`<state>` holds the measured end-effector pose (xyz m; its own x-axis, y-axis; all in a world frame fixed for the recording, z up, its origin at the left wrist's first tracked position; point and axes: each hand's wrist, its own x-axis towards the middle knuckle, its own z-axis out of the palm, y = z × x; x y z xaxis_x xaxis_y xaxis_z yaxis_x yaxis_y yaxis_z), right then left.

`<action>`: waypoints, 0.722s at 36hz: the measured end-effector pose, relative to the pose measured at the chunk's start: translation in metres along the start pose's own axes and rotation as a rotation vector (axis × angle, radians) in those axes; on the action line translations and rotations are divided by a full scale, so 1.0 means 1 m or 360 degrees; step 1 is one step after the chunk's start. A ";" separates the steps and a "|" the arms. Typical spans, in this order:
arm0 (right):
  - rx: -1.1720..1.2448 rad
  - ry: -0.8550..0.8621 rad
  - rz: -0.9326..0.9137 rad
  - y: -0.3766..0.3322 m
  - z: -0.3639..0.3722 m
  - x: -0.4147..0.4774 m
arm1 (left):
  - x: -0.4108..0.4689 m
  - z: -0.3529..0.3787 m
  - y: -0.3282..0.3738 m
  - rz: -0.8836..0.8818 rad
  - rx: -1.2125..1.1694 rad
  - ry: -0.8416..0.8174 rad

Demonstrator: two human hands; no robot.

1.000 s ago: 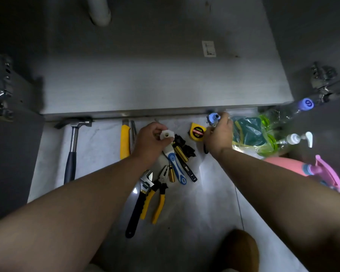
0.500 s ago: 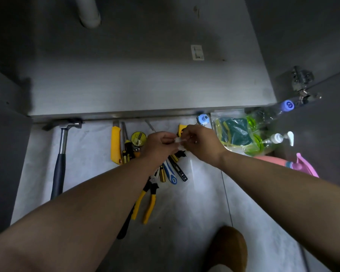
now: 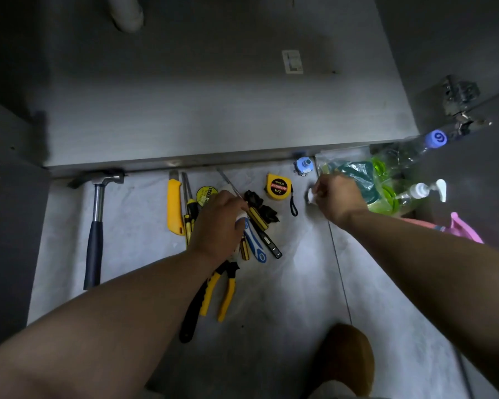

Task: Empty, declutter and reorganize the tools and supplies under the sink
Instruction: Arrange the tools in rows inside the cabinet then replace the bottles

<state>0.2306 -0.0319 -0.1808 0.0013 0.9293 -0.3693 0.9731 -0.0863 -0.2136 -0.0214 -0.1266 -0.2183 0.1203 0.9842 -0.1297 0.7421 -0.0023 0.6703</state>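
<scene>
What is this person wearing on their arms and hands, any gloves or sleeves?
Nothing that shows. The left forearm and right forearm are bare to the picture's edge, no sleeves. The left hand and right hand are ungloved; no watch, band or ring is visible.

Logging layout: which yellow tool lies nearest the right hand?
The yellow tape measure marked 2m, beside the right hand holding a small white item; the yellow utility knife and yellow-handled pliers lie by the left hand.

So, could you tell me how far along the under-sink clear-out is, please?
Emptying looks done: hammer, tape measure, pliers and pump bottle lie out on the floor. In hand: the right hand pinches a small white piece. Left: sorting everything and putting it back.
</scene>
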 end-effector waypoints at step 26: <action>-0.0118 -0.0642 -0.1072 -0.100 0.077 -0.072 | -0.027 -0.048 -0.071 -0.0911 -0.0125 0.0144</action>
<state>0.1150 -0.1175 -0.2027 -0.6639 0.5695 -0.4846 0.7475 0.4864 -0.4525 -0.1087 -0.1449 -0.2270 -0.3450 0.8360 -0.4267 0.6207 0.5443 0.5644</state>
